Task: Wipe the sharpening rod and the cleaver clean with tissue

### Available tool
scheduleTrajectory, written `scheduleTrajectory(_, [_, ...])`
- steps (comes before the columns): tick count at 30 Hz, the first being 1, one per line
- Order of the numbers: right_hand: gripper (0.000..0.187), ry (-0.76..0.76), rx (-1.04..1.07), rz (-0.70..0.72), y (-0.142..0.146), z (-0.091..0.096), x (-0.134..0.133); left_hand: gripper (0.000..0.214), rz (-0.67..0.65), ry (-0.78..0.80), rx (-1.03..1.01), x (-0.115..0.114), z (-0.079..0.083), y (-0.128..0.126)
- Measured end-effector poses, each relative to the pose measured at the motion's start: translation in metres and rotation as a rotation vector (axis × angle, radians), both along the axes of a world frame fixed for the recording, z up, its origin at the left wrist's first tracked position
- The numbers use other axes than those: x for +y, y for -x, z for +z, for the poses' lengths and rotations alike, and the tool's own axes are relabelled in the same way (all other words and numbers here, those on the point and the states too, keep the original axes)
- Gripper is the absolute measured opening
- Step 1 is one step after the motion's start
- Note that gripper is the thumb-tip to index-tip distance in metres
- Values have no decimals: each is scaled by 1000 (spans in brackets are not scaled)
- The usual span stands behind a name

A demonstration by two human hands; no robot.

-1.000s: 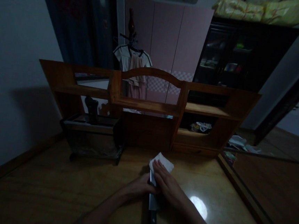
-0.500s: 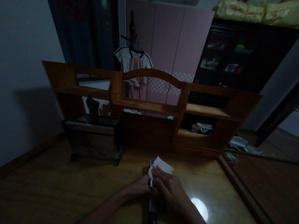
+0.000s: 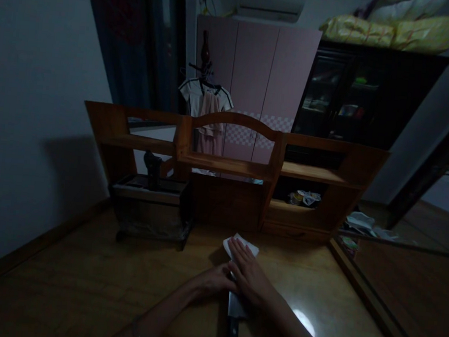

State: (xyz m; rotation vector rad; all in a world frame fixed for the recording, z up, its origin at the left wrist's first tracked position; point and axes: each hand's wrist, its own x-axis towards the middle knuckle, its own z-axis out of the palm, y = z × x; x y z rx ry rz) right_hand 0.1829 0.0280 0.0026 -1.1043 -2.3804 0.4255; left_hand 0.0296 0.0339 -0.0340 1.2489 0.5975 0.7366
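Observation:
A knife (image 3: 236, 307) with a broad blade and a black handle points away from me over the wooden tabletop (image 3: 92, 288). My left hand (image 3: 217, 279) comes in from the left, fingers closed at the blade's middle; its exact grip is partly hidden. Over the far part of the blade, my right hand (image 3: 250, 275) presses a white tissue or cloth (image 3: 252, 247) under its fingers, which lie fairly straight and together. The blade's far end is covered by the white piece. Both hands touch or nearly touch each other.
A dark knife-block-like box with a black handle sticking up (image 3: 150, 204) stands at the left. Behind is a wooden shelf unit (image 3: 228, 164), with small items (image 3: 304, 198) in its right compartment. A raised wooden edge (image 3: 366, 301) borders the tabletop on the right.
My right hand has flattened over the white piece, its fingers reaching farther along it. More of the blade near the handle shows. The whole view has tilted up slightly.

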Motion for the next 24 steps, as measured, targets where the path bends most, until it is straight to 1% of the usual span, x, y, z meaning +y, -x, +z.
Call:
scheduleTrajectory(4, [56, 2, -31, -2, -13, -5, 7, 40, -67, 83, -18, -2, 8, 3])
scheduleTrajectory(6, [56, 1, -27, -24, -22, -11, 6, 43, -84, 126, -32, -3, 10, 5])
scheduleTrajectory(10, [58, 17, -9, -94, -36, -23, -2, 44, -110, 169, -52, -2, 9, 5])
scheduleTrajectory(12, [56, 37, 16, -137, -41, -25, -9, 46, -112, 172, -74, -2, 7, 5])
scheduleTrajectory(15, [52, 73, 64, -186, -41, -21, -21, 49, -98, 177, -83, -1, 5, 5])
scheduleTrajectory(17, [51, 94, 83, -193, -39, -18, -30, 49, -86, 171, -68, -1, 4, 5])
scheduleTrajectory(21, [51, 131, 98, -214, -34, -13, -48, 53, -79, 155, -63, -3, 6, 6])
scheduleTrajectory(24, [50, 172, 133, -237, -31, -10, -61, 51, -93, 170, -73, -5, 8, 7])
